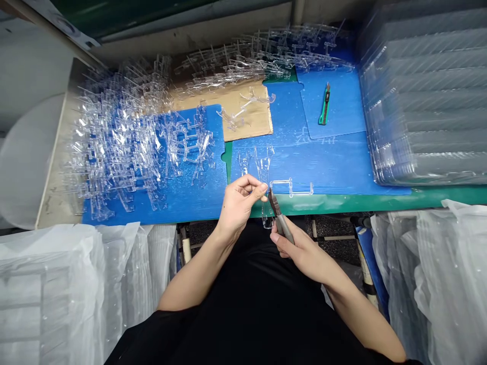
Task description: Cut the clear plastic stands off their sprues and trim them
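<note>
My left hand [238,205] is closed in a pinch on a clear plastic part [263,165] near the bench's front edge. The part has a forked upper end, and my fingers hide some of its middle. Wrapped around grey-handled cutting pliers [281,223] is my right hand [299,246]. The pliers' dark jaws point up, right beside my left fingertips; whether they touch the plastic I cannot tell. A thin clear plastic runner [291,187] extends to the right of the jaws, over the bench edge. Another clear piece [243,163] lies just left of the forked end.
Clear plastic mouldings are heaped at the left [125,137], with more along the back [243,63]. Two pieces lie on brown cardboard [249,124]. A green utility knife [324,105] rests on blue sheeting [335,162]. Stacked clear trays [437,111] rise at the right; bagged stacks [49,289] flank me.
</note>
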`<state>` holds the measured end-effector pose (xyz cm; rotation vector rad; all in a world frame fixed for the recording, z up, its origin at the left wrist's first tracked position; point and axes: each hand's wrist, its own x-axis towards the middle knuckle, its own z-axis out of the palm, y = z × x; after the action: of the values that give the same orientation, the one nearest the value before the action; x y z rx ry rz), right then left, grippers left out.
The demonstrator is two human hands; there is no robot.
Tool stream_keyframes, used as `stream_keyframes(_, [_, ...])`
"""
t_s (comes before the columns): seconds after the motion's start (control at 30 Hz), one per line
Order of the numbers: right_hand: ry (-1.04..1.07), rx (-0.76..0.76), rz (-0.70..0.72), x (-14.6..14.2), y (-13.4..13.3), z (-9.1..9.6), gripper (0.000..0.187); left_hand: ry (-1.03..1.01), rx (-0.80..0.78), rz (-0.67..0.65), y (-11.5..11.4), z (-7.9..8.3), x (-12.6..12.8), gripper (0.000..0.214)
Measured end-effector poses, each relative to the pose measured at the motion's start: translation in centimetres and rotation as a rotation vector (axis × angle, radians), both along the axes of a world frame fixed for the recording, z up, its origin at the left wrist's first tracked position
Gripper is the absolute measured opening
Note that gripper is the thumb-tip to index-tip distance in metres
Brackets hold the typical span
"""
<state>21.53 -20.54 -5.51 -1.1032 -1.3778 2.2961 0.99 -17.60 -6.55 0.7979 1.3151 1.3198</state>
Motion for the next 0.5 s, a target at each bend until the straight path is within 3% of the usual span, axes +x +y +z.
stream_keyframes(0.23, [0.071, -0.09, -0.038, 0.9, -0.3, -1.0, 0.031, -0.028, -0.03, -0.022, 0.1, -0.3, 0.6, 0.036])
stream_keyframes(0.37, [0.225, -0.32, -0.161, 0.5, 0.0, -2.1, 0.038, 0.021, -0.086, -0.065, 1.1, -0.8, 0.6, 0.044])
stream_keyframes(0.5, [0.345, -0.485, -0.214, -0.4, 0.8, -3.6, 0.052, 0.255, -0.198, -0.182, 2.8, -1.3, 0.2, 0.05])
